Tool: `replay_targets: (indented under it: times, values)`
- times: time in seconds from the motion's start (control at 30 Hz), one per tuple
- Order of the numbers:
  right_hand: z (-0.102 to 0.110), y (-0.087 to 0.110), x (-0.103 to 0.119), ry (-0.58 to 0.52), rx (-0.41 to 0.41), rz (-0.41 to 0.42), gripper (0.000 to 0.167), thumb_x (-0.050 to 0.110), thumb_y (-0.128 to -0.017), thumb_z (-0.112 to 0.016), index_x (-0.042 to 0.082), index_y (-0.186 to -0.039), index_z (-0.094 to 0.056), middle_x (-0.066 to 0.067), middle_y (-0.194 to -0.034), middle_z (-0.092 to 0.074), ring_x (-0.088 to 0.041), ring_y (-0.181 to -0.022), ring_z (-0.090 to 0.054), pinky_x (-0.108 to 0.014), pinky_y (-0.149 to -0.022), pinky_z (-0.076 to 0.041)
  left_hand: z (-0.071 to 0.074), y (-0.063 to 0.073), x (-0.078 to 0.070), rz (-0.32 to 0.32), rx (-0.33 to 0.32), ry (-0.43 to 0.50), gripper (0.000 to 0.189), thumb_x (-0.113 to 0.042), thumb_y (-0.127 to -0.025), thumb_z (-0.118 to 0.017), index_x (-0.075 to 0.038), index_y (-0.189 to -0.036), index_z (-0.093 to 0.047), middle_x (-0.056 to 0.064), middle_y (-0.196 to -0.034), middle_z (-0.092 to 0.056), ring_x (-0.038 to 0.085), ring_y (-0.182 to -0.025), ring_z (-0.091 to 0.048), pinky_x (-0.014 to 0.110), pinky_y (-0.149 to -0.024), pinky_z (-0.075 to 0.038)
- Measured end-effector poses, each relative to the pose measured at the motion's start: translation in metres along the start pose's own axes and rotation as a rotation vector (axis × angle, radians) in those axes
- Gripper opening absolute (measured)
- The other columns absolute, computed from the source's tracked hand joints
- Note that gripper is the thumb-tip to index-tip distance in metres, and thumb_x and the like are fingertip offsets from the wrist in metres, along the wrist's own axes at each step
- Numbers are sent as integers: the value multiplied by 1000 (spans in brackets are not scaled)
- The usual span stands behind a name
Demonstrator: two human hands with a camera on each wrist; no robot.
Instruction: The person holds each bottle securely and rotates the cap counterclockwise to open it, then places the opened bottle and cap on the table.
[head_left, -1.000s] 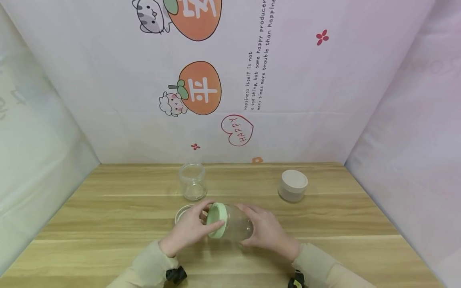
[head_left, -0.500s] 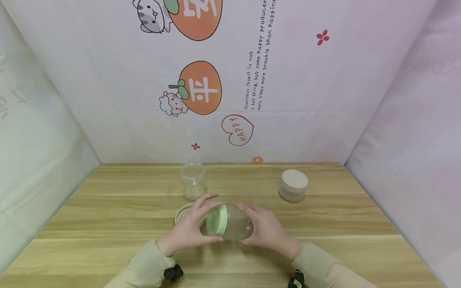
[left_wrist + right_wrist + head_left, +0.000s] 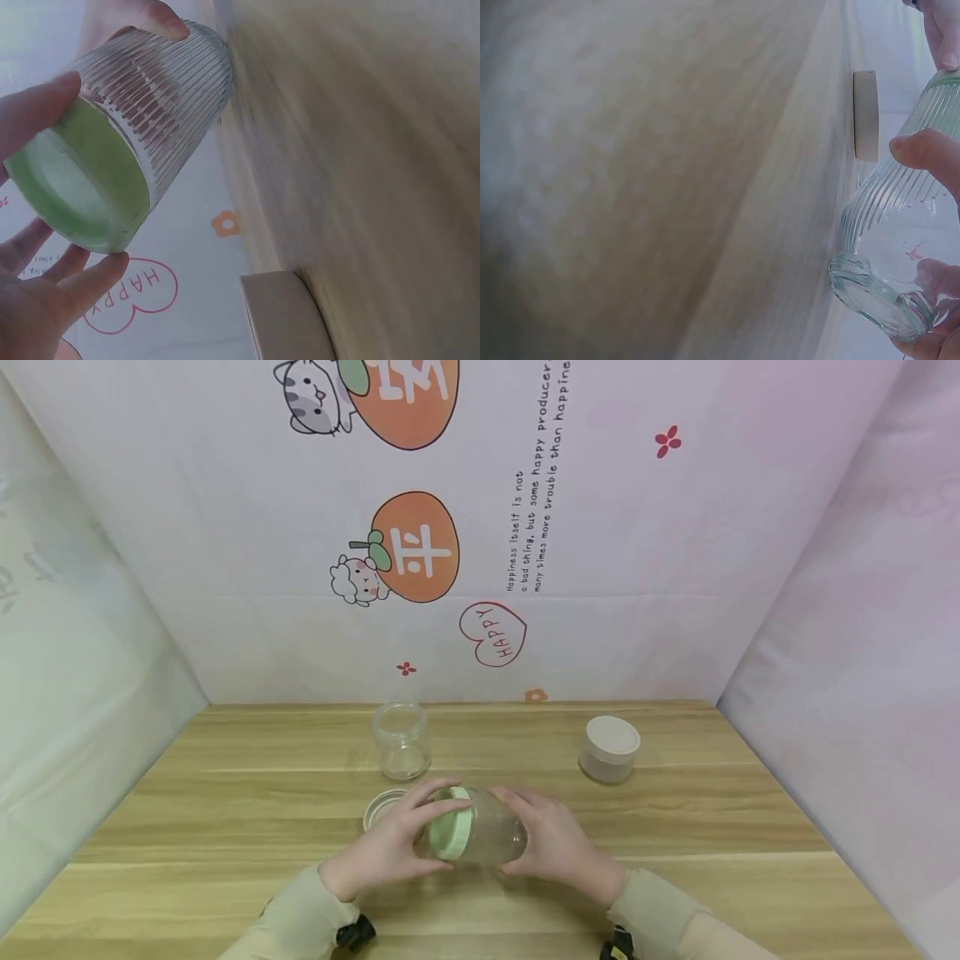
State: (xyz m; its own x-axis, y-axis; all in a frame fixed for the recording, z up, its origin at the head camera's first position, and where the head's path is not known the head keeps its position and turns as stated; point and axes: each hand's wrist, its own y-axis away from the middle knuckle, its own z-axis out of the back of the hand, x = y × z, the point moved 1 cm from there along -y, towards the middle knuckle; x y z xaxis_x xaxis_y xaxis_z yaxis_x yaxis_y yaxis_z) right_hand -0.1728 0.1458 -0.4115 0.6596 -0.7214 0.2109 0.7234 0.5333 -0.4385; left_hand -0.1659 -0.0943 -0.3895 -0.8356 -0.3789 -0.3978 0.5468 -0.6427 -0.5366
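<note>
A ribbed clear glass jar (image 3: 497,833) lies tilted on its side between my hands, its green lid (image 3: 452,828) facing left. My left hand (image 3: 390,850) grips that lid by its rim, thumb on one side and fingers on the other. In the left wrist view the lid (image 3: 112,161) sits on the jar's mouth end. My right hand (image 3: 558,845) holds the jar body near its base. The right wrist view shows the thick glass base (image 3: 877,296) close to the table, with the right thumb (image 3: 926,154) across the ribs.
A loose pale lid (image 3: 381,806) lies flat on the wooden table (image 3: 225,827), partly behind my left hand. Behind it stands an uncovered clear jar (image 3: 402,747). A low jar with a white lid (image 3: 611,739) stands at the back right. Printed cloth walls surround the table.
My left hand has loosened from the green lid, shifted its fingers around the rim, and taken hold again. The right hand and the jar stay about where they were.
</note>
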Motion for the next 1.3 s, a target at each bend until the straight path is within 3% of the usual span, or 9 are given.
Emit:
replay_targets:
  times: [0.33, 0.53, 0.73, 0.83, 1.07, 1.3]
  values:
    - [-1, 1, 0, -7, 0, -1, 100, 35, -45, -92, 15, -134, -50, -6, -110, -65, -21, -91, -66, -37, -75, -58, 7, 1, -2, 41, 70, 7, 81, -7, -60, -86, -20, -132, -52, 8, -141, -38, 31, -122, -47, 39, -91, -52]
    - [-2, 1, 0, -4, 0, 5, 100, 35, -45, -92, 15, -134, -50, -7, -111, -65, -22, -92, -66, -38, -76, -58, 7, 1, -2, 72, 61, 7, 80, -11, -60, -87, -19, -131, -52, 7, -137, -42, 28, -117, -51, 37, -89, -53]
    - [-3, 0, 0, -9, -9, 5, 100, 35, -45, -92, 16, -134, -50, -6, -110, -65, -22, -91, -66, -38, -76, -58, 5, 1, 0, 221, 49, 194, 80, -8, -62, -85, -16, -133, -48, 8, -133, -43, 27, -114, -51, 30, -82, -56]
    - [-2, 1, -1, -6, -11, 0, 102, 35, -44, -92, 18, -135, -49, -5, -111, -65, -22, -91, -66, -38, -76, -58, 5, 1, 1, 264, 39, 274, 79, -6, -64, -84, -14, -133, -46, 7, -133, -42, 29, -114, -51, 27, -82, -56]
    - [-1, 0, -2, -1, -12, -1, 102, 35, -45, -92, 18, -135, -48, -4, -112, -65, -21, -93, -66, -38, -77, -58, 4, 2, 3, 242, 18, 284, 80, -4, -63, -83, -7, -133, -42, 13, -132, -43, 32, -115, -51, 25, -81, -55]
    - [-1, 0, -1, -7, 9, -18, 102, 35, -45, -92, 16, -135, -48, -6, -113, -64, -23, -94, -66, -39, -78, -58, 5, 6, 3, 227, -11, 295, 79, -2, -62, -80, -7, -130, -41, 9, -127, -45, 28, -114, -49, 28, -82, -56]
